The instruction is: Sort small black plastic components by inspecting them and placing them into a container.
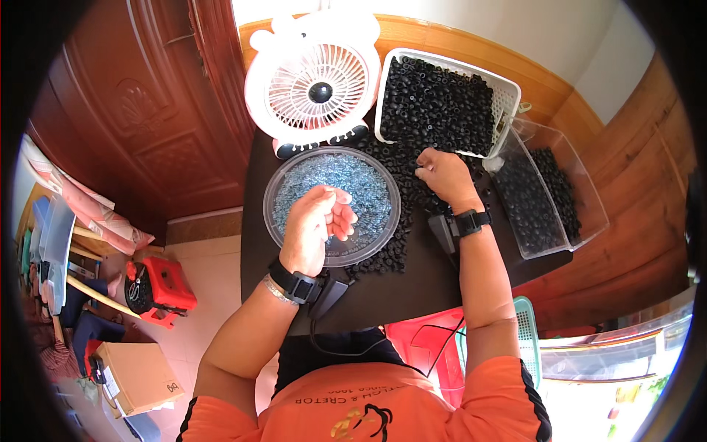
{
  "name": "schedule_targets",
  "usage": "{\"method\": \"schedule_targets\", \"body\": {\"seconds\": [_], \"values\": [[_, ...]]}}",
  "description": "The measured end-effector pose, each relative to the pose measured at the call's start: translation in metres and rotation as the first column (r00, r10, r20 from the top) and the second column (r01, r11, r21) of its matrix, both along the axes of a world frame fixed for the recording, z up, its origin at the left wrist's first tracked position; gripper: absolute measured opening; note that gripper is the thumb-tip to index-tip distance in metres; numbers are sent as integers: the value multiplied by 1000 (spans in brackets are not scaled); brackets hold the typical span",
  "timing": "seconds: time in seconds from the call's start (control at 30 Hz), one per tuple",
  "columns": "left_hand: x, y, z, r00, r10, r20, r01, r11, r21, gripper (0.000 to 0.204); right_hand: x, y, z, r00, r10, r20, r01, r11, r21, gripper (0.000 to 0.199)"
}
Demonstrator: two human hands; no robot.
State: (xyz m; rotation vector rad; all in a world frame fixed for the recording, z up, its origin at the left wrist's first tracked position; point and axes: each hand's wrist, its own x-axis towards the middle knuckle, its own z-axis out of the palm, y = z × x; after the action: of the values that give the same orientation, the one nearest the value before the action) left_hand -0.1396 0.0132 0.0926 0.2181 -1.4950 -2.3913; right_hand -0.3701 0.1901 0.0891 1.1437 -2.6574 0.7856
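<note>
My left hand [318, 227] is over a round clear tray [272, 234] full of small bluish transparent pieces [302, 177]. Its fingers are curled, with the thumb near the index finger; whatever they hold is too small to make out. Over loose small black ring-like pieces [403, 166] on the dark table, my right hand [449, 179] has its thumb and fingers drawn together in a pinch. What lies between those fingertips cannot be seen. Each wrist wears a black strap with a small black device.
Beyond the right hand stands a white basket [508, 99] heaped with black pieces. A clear plastic bin [589, 221] holding more is at the right. A white animal-shaped fan [320, 92] stands at the far left of the table [383, 302]. A cable hangs by my waist.
</note>
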Motion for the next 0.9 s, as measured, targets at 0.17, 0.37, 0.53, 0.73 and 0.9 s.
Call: {"method": "schedule_targets", "body": {"seconds": [0.17, 0.37, 0.53, 0.73, 0.9], "values": [[0, -1, -1, 1000, -12, -16, 12, 1000, -5, 26, -2, -9, -6, 994, -102, -36, 106, 984, 140, 24], [0, -2, -3, 999, -22, -28, 22, 1000, -8, 27, 2, -13, -12, 986, 7, -168, -3, 1000, 23, 21], [-1, -3, -3, 1000, -18, -3, 18, 1000, -10, 28, 1, -17, -12, 976, 16, -219, 1, 997, 78, 19], [-2, -4, -8, 1000, -27, -4, 27, 1000, -10, 28, 14, -21, 2, 972, 127, -198, -140, 989, -52, 21], [-2, -2, -4, 995, -50, 84, 53, 998, -28, 31, 75, -36, 34, 904, 423, -58, -420, 859, -293, 23]]}}
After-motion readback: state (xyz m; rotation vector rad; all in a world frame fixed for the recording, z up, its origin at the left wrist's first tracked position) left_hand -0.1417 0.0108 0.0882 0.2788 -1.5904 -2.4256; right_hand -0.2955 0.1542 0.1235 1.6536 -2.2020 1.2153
